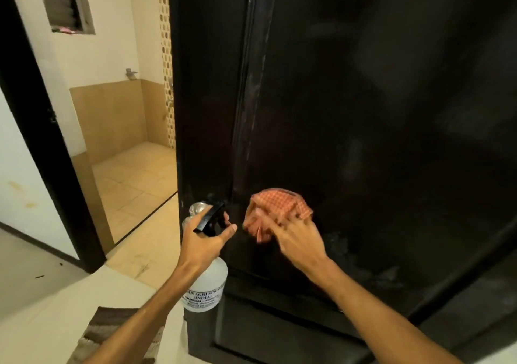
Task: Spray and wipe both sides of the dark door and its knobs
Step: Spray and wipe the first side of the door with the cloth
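The dark door (pixel 363 98) fills the right and middle of the view, standing ajar with its edge at the left. My left hand (pixel 202 240) grips a clear spray bottle (pixel 208 285) with a black trigger head, held close to the door's edge. A silver knob (pixel 198 208) shows just behind the bottle's head. My right hand (pixel 296 240) presses a crumpled orange checked cloth (pixel 277 210) flat against the door panel, right of the knob; the hand and cloth are blurred. Pale smears run down the door's vertical groove.
Through the gap on the left lies a tiled bathroom (pixel 134 179) with beige walls and a wall tap (pixel 131 73). The black door frame (pixel 42 129) stands at far left. A striped mat (pixel 112 333) lies on the floor by my left forearm.
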{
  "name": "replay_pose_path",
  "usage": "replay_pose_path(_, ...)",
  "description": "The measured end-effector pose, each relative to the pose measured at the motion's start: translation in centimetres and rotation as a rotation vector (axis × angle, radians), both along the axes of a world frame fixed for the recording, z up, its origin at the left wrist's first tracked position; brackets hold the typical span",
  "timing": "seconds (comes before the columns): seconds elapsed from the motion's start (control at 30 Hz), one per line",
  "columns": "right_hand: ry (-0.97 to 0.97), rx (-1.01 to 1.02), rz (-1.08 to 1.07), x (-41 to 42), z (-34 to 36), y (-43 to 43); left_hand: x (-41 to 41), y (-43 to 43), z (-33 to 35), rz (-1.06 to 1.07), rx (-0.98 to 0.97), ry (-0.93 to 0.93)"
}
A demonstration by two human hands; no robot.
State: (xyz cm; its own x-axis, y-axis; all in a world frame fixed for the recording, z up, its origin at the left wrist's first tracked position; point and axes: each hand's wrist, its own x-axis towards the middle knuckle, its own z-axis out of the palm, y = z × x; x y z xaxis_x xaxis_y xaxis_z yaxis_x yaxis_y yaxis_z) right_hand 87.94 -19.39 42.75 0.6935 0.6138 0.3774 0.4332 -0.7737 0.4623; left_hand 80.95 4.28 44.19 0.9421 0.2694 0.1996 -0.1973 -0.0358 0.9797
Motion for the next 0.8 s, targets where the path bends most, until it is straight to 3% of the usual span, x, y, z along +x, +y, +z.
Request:
replay_pose_path(0.1,-0.323,0.24,-0.118,-0.6,2.9,-3.4,0.0,-2.0,0.0,-0.02,-0.016,0.049)
replay_pose_path(0.17,-0.348,0.268,-0.069,-1.8,1.0,-4.9,-0.6,-2.5,-0.4,-0.024,0.012,0.039)
replay_pose_path(0.27,-0.301,0.304,-0.156,-4.6,-2.8,-9.6,-0.4,-6.4,0.0,-0.155,0.074,-0.003)
replay_pose_path(0.47,-0.553,0.982,-0.317,-5.7,2.9,-20.7,-1.0,-15.2,0.9,-0.364,0.118,-0.021)
replay_pose_path(0.57,-0.623,1.34,-0.472,-7.0,0.9,-24.4,-2.0,-20.5,0.6,-0.473,0.112,-0.013)
replay_pose_path(0.7,-0.448,1.441,-0.492,-9.3,-6.5,-24.3,-2.5,-25.7,0.0,-0.548,0.132,0.005)
replay_pose_path(0.8,-0.406,1.532,-0.499,-10.8,-5.2,-26.4,-3.2,-29.8,-0.3,-0.594,0.15,0.021)
